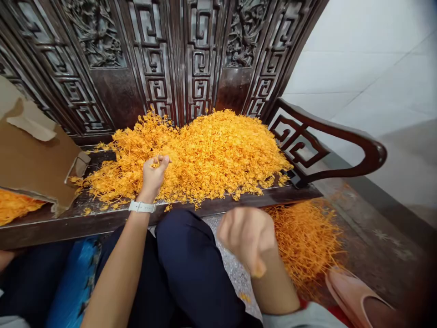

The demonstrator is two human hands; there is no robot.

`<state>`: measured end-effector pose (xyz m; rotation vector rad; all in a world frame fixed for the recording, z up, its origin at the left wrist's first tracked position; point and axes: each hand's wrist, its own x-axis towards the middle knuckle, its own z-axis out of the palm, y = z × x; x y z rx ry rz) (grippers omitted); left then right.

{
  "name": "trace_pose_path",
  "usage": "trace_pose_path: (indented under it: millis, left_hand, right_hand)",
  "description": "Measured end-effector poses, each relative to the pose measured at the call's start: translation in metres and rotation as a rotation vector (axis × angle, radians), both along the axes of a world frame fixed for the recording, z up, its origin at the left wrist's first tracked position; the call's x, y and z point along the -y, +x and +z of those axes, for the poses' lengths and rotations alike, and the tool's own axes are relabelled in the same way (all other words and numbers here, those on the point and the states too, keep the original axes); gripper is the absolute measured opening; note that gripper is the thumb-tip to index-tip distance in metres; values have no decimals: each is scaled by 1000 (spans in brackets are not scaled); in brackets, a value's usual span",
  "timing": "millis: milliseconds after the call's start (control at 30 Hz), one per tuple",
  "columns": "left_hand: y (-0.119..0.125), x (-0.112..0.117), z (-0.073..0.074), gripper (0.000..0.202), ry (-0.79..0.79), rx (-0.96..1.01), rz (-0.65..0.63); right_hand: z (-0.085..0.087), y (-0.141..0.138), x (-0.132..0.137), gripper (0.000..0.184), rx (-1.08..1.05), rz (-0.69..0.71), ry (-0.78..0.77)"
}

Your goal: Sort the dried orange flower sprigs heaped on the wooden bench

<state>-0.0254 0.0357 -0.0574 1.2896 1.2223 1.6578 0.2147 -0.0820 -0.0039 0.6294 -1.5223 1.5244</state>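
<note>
A big heap of small yellow-orange pieces with thin stems, like plastic flower parts (pixel 221 155), covers the seat of a dark wooden bench (pixel 218 206). My left hand (pixel 155 172), with a pale watch strap at the wrist, is over the left part of the heap. Its thumb and fingers are pinched together; what lies in them blends with the pieces behind. My right hand (pixel 248 234) is in front of the bench edge, above the floor, smeared by motion. Its fingers are curled in, and whatever they may hold is hidden.
An open cardboard box (pixel 44 155) lies on the bench at left, with more orange pieces (pixel 17 207) at its mouth. Orange stem-like strands (pixel 309 241) are piled on the floor at right. A curved armrest (pixel 341 136) and a pink slipper (pixel 355 296) are also at right.
</note>
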Motion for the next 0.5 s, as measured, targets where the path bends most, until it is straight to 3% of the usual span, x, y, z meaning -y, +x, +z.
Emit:
trace_pose_path:
  millis: [33,100,167,200,267,333,500]
  left_hand:
    - [-2,3,4,31,8,18,-18]
    - [-4,10,10,30,-4,52,-41]
    - [-2,16,14,32,-47,90,-98]
    - [-1,19,15,34,-77,120,-148]
    - [2,23,16,38,-145,173,-281]
    - [4,25,17,40,-197,150,-403]
    - [6,23,18,36,-159,-237,-635]
  right_hand:
    - [-3,6,-11,6,-95,-34,-123]
    - [-14,12,-35,7,-190,-309,-564]
    - [-27,7,-52,15,-126,-591,-959]
    - [-34,1,-57,19,-68,-662,-1063]
    - [-44,-14,-63,30,73,-720,-1130]
    - [-48,-30,-64,34,247,-740,-1077]
    - [-46,-43,-67,49,624,-615,-867]
